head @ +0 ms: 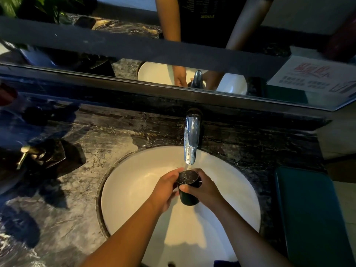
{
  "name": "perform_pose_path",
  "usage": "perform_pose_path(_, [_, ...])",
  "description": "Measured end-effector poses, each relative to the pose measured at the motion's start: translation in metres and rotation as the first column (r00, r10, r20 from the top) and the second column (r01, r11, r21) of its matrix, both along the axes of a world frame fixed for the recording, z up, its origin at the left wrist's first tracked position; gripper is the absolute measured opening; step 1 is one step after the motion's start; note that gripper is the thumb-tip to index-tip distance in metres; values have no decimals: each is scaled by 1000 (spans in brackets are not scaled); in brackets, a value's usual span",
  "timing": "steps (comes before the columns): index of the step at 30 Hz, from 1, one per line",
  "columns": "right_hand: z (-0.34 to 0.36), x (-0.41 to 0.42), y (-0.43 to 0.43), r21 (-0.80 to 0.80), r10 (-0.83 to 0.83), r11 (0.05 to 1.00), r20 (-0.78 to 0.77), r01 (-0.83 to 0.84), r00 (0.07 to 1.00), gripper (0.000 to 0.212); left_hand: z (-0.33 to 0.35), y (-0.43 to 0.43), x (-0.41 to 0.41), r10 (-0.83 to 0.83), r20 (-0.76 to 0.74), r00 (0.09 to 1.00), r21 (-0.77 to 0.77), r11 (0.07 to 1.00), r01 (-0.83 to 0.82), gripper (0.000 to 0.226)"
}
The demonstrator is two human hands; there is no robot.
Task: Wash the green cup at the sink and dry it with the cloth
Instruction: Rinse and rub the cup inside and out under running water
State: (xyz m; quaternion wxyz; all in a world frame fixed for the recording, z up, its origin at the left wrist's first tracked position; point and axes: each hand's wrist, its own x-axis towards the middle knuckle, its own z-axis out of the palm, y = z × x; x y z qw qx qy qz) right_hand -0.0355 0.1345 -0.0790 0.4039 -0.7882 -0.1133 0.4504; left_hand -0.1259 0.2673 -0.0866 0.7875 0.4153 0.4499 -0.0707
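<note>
From my remote feed, two bare forearms reach in from six o'clock over the white sink [134, 189], which sits sunk in the dark marbled bench [81, 199]. At the centre of the basin, both hands close round the green cup [188, 191] (it reads almost black in this low light). The left hand [165, 189] wraps the cup's side from nine o'clock, its fingertips up at the rim. The right hand [204, 187] clasps it from three o'clock, thumb laid across the near wall. The cup stands upright, mouth up, held clear above the basin floor.

Directly at twelve o'clock of the cup, the chrome tap [191, 139] leans over the sink and a thin stream of water [185, 167] falls onto the cup's far rim; droplets show inside it.

At three o'clock a teal tray [312, 218] lies on the bench near the sink's edge. At nine o'clock, well apart from the basin, stands a dark soap dispenser [44, 155] with a brass-coloured pump.

Farther off, at twelve o'clock, a mirror [173, 54] runs the length of the wall, showing the tap, the basin and the person's arms. A printed card [316, 76] leans at two o'clock. I cannot make out a cloth for certain.
</note>
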Motion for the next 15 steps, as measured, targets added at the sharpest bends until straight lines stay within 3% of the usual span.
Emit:
perform_pose_path(4, [1, 4, -5, -54, 3, 998, -85, -8, 996, 69, -6, -8, -9, 104, -21, 994, -200, 974, -106, 40])
perform_pose_path(8, [-3, 3, -6, -113, 5, 993, -120, -19, 993, 80, -8, -12, -15, 191, -48, 980, -352, 915, -196, 61])
perform_pose_path(11, [-4, 5, -7, -151, 9, 988, -134, -29, 991, 77, -10, -12, -18, 202, -39, 979, -414, 888, -200, 77])
perform_pose_path(15, [0, 10, -7, -172, 55, 982, -121, -75, 991, 82, -8, -12, -20, 193, -19, 981, -442, 879, -181, 79])
